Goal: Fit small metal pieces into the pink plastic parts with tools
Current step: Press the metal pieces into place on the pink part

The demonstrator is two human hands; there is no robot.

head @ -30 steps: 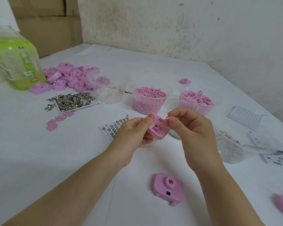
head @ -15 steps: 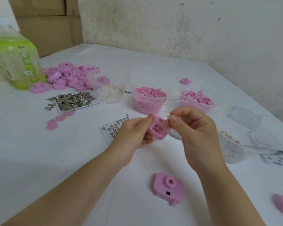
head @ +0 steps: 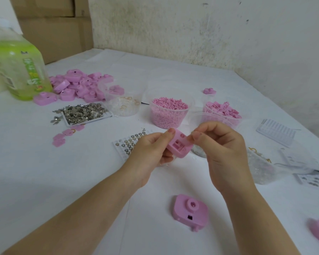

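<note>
My left hand [head: 151, 150] grips a small pink plastic part [head: 179, 145] above the table, its hollow side facing me. My right hand [head: 223, 150] has its thumb and forefinger pinched together against the part's right upper edge; whatever they hold is too small to see. A second pink part [head: 191, 211] lies flat on the white table in front of me. A tray of small metal pieces [head: 85, 115] sits at the left. A clear sheet with round metal discs [head: 129, 143] lies just behind my left hand.
A heap of pink parts [head: 79, 86] and a green bottle [head: 20, 69] stand at the far left. Clear tubs hold pink pellets [head: 168, 113], pink clips [head: 222, 112] and clear bits [head: 123, 105]. A white grid tray [head: 276, 134] and plastic bags [head: 276, 166] lie at the right.
My right hand's pinched fingers have pressed slightly closer onto the pink part's edge. My left hand holds the part nearly still.
</note>
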